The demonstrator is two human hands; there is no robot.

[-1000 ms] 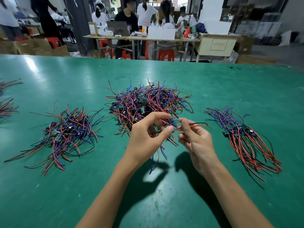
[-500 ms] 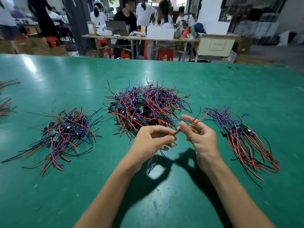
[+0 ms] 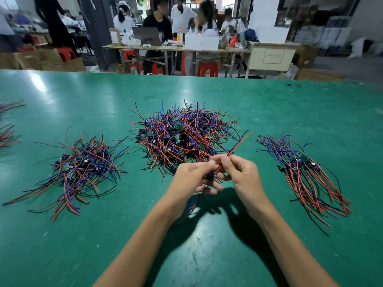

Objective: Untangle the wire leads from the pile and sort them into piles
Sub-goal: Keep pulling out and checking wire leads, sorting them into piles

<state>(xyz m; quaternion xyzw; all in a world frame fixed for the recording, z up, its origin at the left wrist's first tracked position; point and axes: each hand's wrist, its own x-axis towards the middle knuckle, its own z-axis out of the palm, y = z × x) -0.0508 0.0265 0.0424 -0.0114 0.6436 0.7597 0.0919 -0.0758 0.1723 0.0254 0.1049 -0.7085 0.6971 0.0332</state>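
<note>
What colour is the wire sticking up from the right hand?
Red, in the head view.

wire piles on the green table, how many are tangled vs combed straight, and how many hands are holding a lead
Tangled piles: 2, the big centre pile and the left pile
Combed pile: 1, the right pile
Partly cut-off bundles at the left edge: 2, state unclear
Hands holding the red lead: 2, left hand and right hand
Total: 5 piles, 2 hands

Both forearms are bare from the frame's lower edge up to the wrists (no sleeve, watch, band or glove shows). The left hand [image 3: 192,179] and right hand [image 3: 242,175] have short, unpainted nails.
</note>
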